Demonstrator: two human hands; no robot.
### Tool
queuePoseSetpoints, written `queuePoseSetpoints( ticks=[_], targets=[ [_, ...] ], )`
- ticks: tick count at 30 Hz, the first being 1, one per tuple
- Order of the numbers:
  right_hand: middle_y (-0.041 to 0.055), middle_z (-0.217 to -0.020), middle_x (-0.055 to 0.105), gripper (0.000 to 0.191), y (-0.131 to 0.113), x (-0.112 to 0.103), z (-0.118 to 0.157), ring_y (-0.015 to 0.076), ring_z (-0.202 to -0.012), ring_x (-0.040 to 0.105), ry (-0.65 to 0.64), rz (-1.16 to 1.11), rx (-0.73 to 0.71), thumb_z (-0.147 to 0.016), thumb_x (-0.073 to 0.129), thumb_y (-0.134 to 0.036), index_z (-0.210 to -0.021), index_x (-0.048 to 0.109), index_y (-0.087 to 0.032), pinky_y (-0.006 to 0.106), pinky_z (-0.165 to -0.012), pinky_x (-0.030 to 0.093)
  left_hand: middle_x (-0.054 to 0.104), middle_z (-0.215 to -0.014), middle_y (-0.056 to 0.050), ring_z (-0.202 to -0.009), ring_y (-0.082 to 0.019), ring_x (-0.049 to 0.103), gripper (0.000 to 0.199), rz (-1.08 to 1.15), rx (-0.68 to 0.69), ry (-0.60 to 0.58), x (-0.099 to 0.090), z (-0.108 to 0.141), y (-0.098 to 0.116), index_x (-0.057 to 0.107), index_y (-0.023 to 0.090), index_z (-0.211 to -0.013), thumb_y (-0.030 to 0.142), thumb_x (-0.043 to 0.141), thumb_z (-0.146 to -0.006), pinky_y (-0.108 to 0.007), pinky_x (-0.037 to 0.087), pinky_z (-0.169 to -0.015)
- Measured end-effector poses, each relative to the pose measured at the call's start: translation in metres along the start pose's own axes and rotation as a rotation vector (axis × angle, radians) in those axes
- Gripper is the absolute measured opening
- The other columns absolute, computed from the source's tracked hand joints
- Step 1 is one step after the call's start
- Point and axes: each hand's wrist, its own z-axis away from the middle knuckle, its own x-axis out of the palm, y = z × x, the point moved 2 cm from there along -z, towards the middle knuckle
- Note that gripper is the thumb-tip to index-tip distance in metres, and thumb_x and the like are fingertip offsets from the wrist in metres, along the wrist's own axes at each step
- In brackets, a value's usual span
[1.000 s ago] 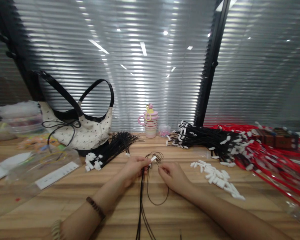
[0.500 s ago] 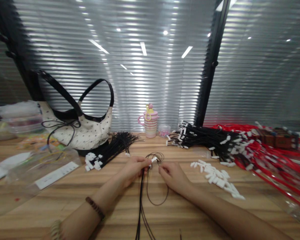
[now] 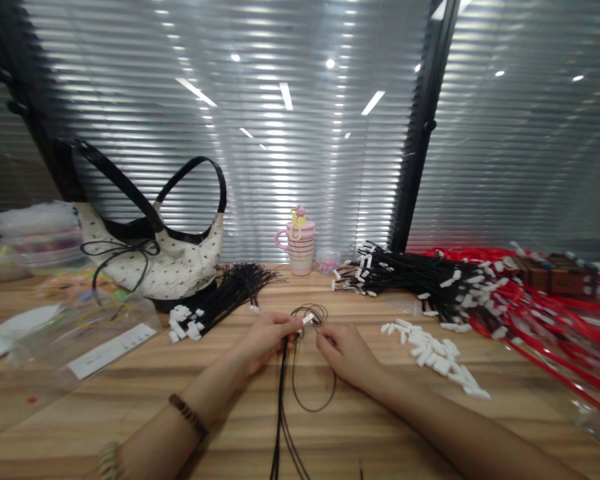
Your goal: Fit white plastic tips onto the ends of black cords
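Observation:
My left hand [image 3: 273,339] pinches black cords [image 3: 281,400] near a small white clip [image 3: 307,319] at the middle of the table. The cords hang down from its fingertips toward the bottom edge of the view. My right hand [image 3: 344,348] is closed just right of the clip, with its fingertips at a thin black cord loop [image 3: 314,409]; the exact hold is too small to make out. More thin cord lies coiled just beyond both hands.
A spotted handbag [image 3: 180,267] and a black cord bundle [image 3: 240,290] are at the left. A striped mug [image 3: 301,252] stands at the back. Right of my hands lie loose white pieces [image 3: 437,357], black cords [image 3: 410,270] and red straps [image 3: 545,320].

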Motion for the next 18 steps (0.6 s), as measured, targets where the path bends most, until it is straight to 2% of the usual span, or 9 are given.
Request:
queuePoseSetpoints(
  ticks=[18],
  targets=[
    [-0.0022,-0.052,0.044,0.023,-0.0018,-0.0007,0.0007,0.0080,-0.051,0.040,0.007,-0.024,0.004,-0.078,0.040,-0.016,-0.056,0.044,-0.014,0.019,-0.049,0.022,0.046,-0.053,0.003,-0.045,-0.004,0.039,0.035,-0.069,0.035,0.016,-0.0012,-0.0020,-0.0017,0.058,0.010,-0.064,0.044,0.066,-0.058,-0.017,0.025,-0.043]
  ],
)
